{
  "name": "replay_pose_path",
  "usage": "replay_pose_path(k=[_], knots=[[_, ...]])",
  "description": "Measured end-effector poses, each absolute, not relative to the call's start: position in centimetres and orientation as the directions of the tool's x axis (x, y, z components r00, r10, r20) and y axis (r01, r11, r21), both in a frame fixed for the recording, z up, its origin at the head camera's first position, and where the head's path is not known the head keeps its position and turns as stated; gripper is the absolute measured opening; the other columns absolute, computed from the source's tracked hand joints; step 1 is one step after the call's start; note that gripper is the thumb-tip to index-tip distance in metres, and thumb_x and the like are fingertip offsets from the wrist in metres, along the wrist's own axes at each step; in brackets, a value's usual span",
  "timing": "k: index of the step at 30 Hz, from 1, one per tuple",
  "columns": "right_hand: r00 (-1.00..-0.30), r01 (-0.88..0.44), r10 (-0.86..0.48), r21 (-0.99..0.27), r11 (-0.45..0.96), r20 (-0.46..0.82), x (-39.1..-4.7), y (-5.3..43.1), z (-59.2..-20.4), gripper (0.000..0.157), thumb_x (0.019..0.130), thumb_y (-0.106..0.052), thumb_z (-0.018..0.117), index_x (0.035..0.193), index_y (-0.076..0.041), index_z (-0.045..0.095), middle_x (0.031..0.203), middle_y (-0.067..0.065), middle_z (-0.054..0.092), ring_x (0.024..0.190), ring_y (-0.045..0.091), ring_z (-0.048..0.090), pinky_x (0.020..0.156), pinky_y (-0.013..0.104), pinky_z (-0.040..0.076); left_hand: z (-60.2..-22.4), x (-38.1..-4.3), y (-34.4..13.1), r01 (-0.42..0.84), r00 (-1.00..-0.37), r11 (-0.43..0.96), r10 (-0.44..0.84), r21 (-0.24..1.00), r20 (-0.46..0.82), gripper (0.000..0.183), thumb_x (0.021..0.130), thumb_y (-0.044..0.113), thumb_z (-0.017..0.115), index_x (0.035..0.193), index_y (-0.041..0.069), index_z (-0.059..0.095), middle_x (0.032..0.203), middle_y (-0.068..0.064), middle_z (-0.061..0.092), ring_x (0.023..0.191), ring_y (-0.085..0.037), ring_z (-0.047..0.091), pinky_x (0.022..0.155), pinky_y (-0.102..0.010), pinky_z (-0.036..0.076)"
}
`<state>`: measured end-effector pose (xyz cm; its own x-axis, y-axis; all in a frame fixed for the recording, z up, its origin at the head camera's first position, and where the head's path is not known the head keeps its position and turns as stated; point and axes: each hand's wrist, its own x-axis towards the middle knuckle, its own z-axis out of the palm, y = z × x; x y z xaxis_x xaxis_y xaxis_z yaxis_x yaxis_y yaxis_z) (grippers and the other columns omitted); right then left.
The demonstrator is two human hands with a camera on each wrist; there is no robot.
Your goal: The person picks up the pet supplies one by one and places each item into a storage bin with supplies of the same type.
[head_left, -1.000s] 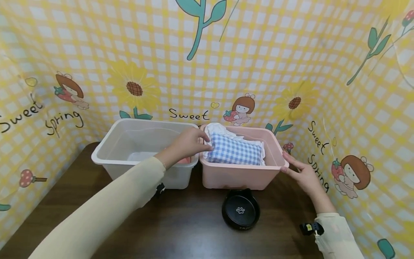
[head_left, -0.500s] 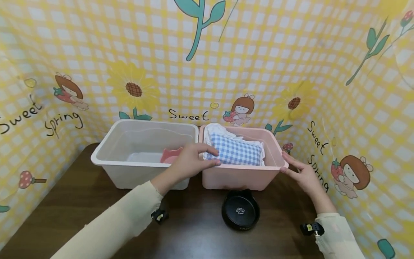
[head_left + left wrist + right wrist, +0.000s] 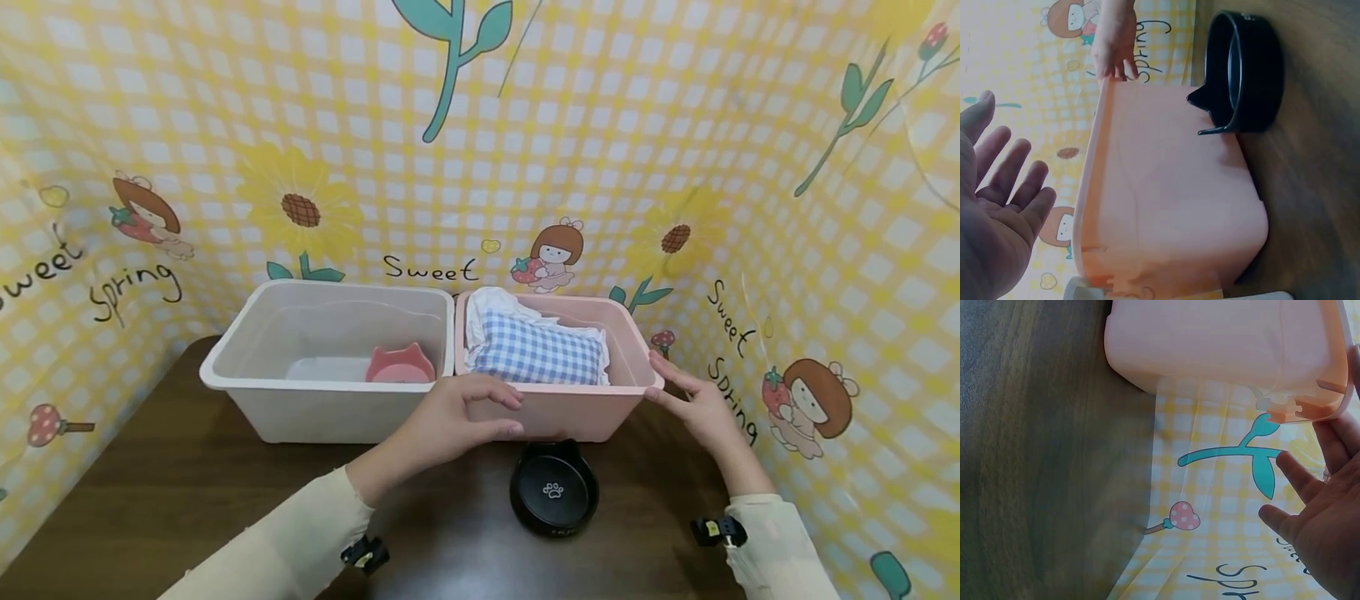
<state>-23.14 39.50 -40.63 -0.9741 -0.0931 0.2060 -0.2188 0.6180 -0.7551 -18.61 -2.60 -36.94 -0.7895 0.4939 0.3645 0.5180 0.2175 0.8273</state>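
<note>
A blue-and-white checked pillow [image 3: 538, 350] with white ruffled edges lies inside the pink bin [image 3: 555, 417]. Just in front of that bin's left half is my left hand [image 3: 457, 425], thumb and fingers apart and nothing between them. The left wrist view shows its fingers [image 3: 1005, 178] spread beside the bin's rim. At the bin's front right corner, my right hand [image 3: 701, 408] touches the rim with extended fingers; seen from the right wrist, its fingers [image 3: 1302, 481] are spread by the corner. A pink cat-eared bowl [image 3: 401, 365] sits in the off-white bin [image 3: 322, 415] at left.
In front of the pink bin stands a black cat-eared bowl [image 3: 555, 492] with a paw print, on the dark wooden table [image 3: 450, 550]. The two bins stand side by side. A yellow checked cloth [image 3: 637, 125] hangs behind and at both sides.
My left hand has let go of the pillow's left edge and drawn back toward me and down, uncovering the pink bowl. The right hand stays at the pink bin's corner.
</note>
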Motion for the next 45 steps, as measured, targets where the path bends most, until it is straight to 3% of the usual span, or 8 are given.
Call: replay_pose_path(k=[10,17,23,31,45], knots=[[-0.979,-0.196,-0.076,-0.752,0.629,0.192,-23.4,39.5,-40.5,0.062,0.093,-0.034,0.077,0.149,-0.024,0.053,0.156,0.0,0.047,0.152,0.033,0.031,0.12,0.065,0.021,-38.9,-17.8,-2.7,0.445,-0.799,0.216,0.534,0.869,0.276,0.024,0.083,0.037,0.087,0.104,0.035,0.077,0.115,0.016,0.073,0.112,-0.002,0.065,0.106,-0.039,0.049],[-0.976,-0.214,-0.098,-0.754,0.621,0.196,-23.4,39.4,-40.7,0.062,0.094,-0.03,0.077,0.151,-0.023,0.052,0.157,0.005,0.044,0.151,0.037,0.03,0.118,0.067,0.021,-41.4,-18.0,-2.4,0.43,-0.806,0.228,0.532,0.874,0.258,0.021,0.083,0.031,0.087,0.102,0.027,0.077,0.108,0.014,0.074,0.107,-0.006,0.067,0.098,-0.028,0.054],[-0.98,-0.196,-0.091,-0.751,0.631,0.179,-23.3,39.4,-41.0,0.063,0.094,-0.034,0.076,0.151,-0.025,0.051,0.158,0.003,0.044,0.152,0.034,0.03,0.119,0.065,0.023,-43.5,-18.3,-1.8,0.433,-0.83,0.309,0.503,0.847,0.24,0.026,0.083,0.033,0.087,0.102,0.018,0.079,0.105,0.012,0.074,0.104,-0.01,0.067,0.096,-0.039,0.055],[-0.979,-0.19,-0.066,-0.752,0.631,0.192,-23.2,39.4,-40.6,0.062,0.093,-0.036,0.077,0.149,-0.024,0.053,0.156,-0.001,0.047,0.152,0.033,0.031,0.12,0.065,0.021,-45.6,-19.3,-1.3,0.405,-0.866,0.388,0.453,0.828,0.211,0.034,0.084,0.036,0.086,0.106,0.011,0.078,0.105,0.001,0.075,0.107,-0.027,0.068,0.098,-0.05,0.052],[-0.974,-0.218,-0.092,-0.761,0.611,0.206,-23.3,39.7,-41.0,0.061,0.094,-0.028,0.076,0.15,-0.022,0.052,0.158,0.006,0.043,0.152,0.036,0.03,0.118,0.067,0.022,-47.8,-20.3,1.0,0.362,-0.896,0.461,0.411,0.81,0.167,0.042,0.085,0.034,0.085,0.116,0.008,0.075,0.111,-0.004,0.075,0.106,-0.021,0.068,0.095,-0.044,0.055]])
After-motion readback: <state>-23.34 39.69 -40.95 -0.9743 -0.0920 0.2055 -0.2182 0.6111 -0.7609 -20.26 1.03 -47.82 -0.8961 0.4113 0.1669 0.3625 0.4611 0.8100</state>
